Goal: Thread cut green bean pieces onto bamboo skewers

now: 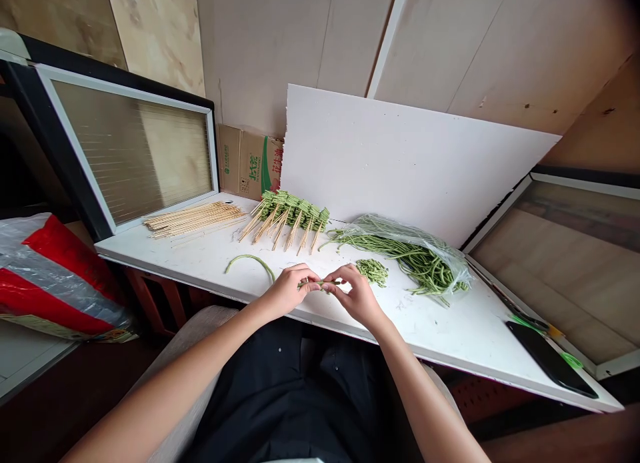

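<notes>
My left hand [290,291] and my right hand [356,291] meet over the front edge of the white board [470,329]. Both pinch the same thin wooden skewer with green long bean pieces [320,284] threaded on it. A small heap of cut bean pieces [373,271] lies just beyond my right hand. One curved long bean [250,259] lies beyond my left hand. Finished bean skewers [290,217] lie in a row farther back. Bare skewers [195,218] are piled at the back left.
A plastic bag of long beans [415,256] lies at the right. A black phone [550,359] rests at the board's right end. A white panel [400,156] leans on the wall, a cardboard box [250,161] beside it. Glass-topped cabinets flank the board.
</notes>
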A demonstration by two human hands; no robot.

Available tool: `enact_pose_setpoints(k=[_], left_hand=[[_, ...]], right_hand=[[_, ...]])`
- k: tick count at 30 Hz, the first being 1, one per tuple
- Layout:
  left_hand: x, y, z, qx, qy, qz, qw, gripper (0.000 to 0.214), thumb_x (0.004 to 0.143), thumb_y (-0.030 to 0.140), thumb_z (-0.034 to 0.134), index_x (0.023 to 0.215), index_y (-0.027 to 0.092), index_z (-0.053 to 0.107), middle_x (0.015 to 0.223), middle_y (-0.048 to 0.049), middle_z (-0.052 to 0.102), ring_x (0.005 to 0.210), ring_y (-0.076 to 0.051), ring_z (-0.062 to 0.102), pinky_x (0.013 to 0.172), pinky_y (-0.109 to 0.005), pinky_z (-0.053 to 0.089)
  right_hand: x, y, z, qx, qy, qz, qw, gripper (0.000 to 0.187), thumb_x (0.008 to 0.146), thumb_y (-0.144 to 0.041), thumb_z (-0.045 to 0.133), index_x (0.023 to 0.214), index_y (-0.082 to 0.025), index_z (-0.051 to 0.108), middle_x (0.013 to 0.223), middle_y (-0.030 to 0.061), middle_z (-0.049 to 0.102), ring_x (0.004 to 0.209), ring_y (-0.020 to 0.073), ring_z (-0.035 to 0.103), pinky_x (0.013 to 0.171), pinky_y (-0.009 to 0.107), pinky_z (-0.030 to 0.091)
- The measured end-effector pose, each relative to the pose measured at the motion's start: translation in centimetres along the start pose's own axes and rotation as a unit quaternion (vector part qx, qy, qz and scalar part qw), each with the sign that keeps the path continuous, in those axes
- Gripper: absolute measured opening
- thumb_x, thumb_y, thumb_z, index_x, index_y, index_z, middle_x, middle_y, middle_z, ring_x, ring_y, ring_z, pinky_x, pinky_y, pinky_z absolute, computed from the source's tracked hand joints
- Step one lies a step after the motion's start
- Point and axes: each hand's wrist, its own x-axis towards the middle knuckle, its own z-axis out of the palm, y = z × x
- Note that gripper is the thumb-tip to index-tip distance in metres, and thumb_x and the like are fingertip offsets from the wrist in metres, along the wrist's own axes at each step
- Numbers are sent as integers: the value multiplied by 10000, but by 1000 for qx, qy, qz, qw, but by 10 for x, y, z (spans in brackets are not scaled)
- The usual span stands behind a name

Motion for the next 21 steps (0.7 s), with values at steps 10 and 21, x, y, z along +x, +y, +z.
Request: enact_pose_setpoints(k=[10,21], left_hand=[[0,5,-1,33,-4,38,999,164,963,151,658,878,201,788,919,-62,768,863,-204,694,878,-341,508],[0,15,-3,-71,-24,40,996,287,852,26,568,742,183,782,796,-51,770,740,-171,681,787,-311,553]], right_hand=[[-1,-7,5,5,16,-47,999,239,1002,-476,665,930,-267,756,890,98,733,973,307,579,878,465,489],[-3,4,13,159,-13,2,987,482,904,-725,652,842,-254,735,853,81,701,964,287,631,931,443,496]])
